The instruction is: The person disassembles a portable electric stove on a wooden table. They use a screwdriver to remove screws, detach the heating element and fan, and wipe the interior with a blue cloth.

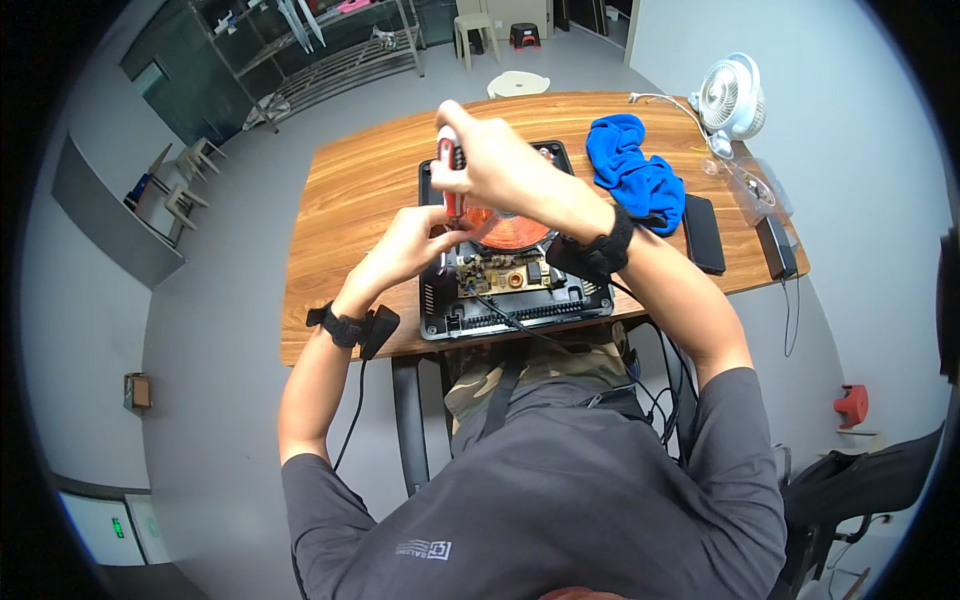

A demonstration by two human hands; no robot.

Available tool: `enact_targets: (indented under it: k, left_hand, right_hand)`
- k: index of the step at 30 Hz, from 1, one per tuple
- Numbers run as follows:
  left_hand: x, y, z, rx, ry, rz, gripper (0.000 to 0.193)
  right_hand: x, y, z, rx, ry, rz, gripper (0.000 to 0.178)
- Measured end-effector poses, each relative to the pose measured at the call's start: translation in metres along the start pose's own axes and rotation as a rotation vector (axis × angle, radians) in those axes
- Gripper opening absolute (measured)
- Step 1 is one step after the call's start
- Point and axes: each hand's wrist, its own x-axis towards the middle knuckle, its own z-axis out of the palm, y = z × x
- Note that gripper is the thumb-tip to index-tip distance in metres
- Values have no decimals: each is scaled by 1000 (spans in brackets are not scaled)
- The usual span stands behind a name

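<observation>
My right hand (487,160) is closed around the red and grey handle of a screwdriver (456,204), held upright with its tip down. The thumb and forefinger of my left hand (408,245) close in at the screwdriver's lower end; the exact contact there is small and partly hidden. Below both hands lies an opened induction cooker, its black casing (432,325) resting on the table. Inside it are a round orange copper coil (512,232), partly covered by my right forearm, and a circuit board (500,277). The screwdriver's tip points down by the board's left end.
The wooden table (345,190) carries a blue cloth (635,170), a black flat case (703,234), a clear plastic box (760,190), a black power adapter (776,248) and a white fan (731,97) on the right. Cables from my wrist straps hang toward my lap.
</observation>
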Motion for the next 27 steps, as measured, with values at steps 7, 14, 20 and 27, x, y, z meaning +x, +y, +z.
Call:
enact_targets:
  k: [7, 14, 20, 27]
  left_hand:
    - [2, -39, 3, 115, -31, -81, 18]
    - [10, -60, 17, 148, -33, -31, 18]
    - [12, -69, 23, 159, -25, -70, 20]
    - [10, -53, 22, 200, -5, -71, 23]
  right_hand:
    - [-6, -7, 24, -41, -199, -87, 44]
    - [-11, 11, 37, -39, -206, -112, 45]
    - [-10, 15, 41, -56, -236, -69, 45]
    - [-14, 20, 42, -53, -200, -82, 45]
